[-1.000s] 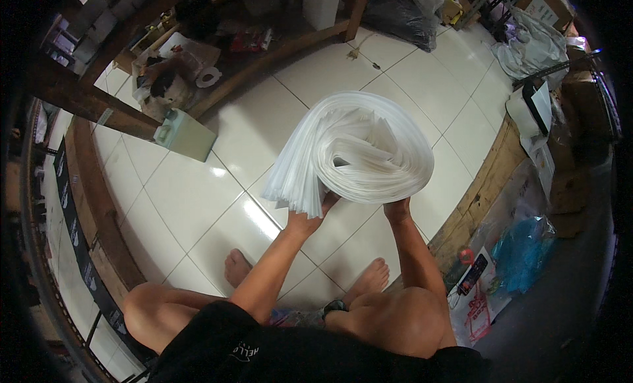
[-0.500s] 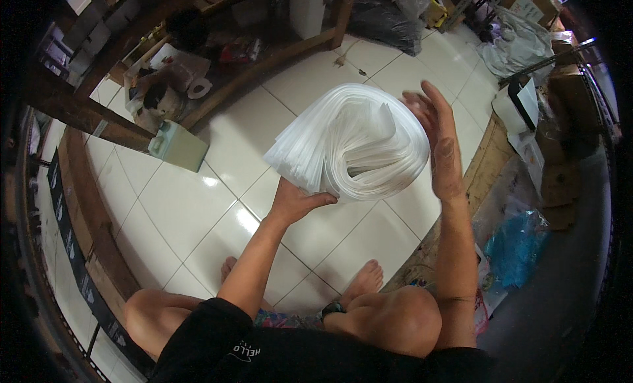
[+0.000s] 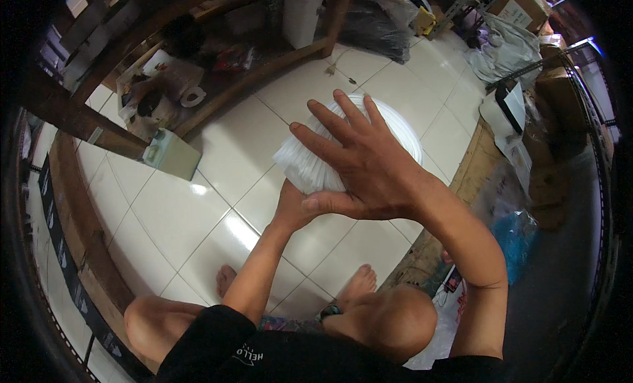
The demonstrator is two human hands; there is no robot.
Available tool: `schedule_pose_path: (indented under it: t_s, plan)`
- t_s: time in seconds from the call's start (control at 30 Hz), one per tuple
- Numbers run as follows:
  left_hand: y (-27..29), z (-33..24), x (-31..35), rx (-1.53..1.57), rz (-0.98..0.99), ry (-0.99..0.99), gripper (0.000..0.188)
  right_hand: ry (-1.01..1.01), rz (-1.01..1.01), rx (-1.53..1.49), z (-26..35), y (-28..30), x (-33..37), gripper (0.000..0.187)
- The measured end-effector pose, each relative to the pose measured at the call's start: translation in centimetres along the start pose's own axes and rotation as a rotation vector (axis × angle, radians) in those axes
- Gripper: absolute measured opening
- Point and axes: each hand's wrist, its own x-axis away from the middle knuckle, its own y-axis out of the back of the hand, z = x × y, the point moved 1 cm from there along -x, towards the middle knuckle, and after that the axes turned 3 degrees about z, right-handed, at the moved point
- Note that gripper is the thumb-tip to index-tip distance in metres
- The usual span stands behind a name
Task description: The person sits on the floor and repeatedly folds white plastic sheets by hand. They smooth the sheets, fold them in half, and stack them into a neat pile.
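Observation:
A thick folded bundle of thin white plastic sheets is held up above the tiled floor in front of me. My left hand grips its lower left edge from underneath, fingers mostly hidden by the bundle. Across the top of the bundle lies my right hand, open with its fingers spread wide. Its thumb reaches toward my left hand's thumb. Much of the bundle, including its curled middle, is covered by the right hand.
A pale green jerrycan stands beside a wooden shelf frame at the left. On the right are a wooden board, blue plastic, a grey-white plastic bag and a cardboard box. Dark plastic-wrapped goods lie at the back.
My right hand has swung from the bundle's right side to lie over its top, fingers spread. The left hand keeps its grip on the bundle.

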Motion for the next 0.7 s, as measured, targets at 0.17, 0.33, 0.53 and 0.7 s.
schedule_pose_path:
  t_s: [0.17,0.33,0.53,0.7]
  plan:
    - [0.4,-0.1,-0.2,0.132,0.025,-0.023,0.075,-0.013,-0.032,-0.015,0.7,0.0,-0.4,0.096]
    - [1.2,1.2,0.1,-0.011,0.076,-0.032,0.079,-0.024,-0.096,-0.002,2.0,0.0,-1.1,0.093]
    - [2.3,1.2,0.3,-0.174,0.251,0.217,0.086,-0.09,-0.082,-0.046,1.5,0.6,-0.6,0.094]
    - [2.0,1.4,0.2,-0.02,0.249,0.258,0.096,-0.142,0.005,-0.016,1.1,-0.1,-0.3,0.094]
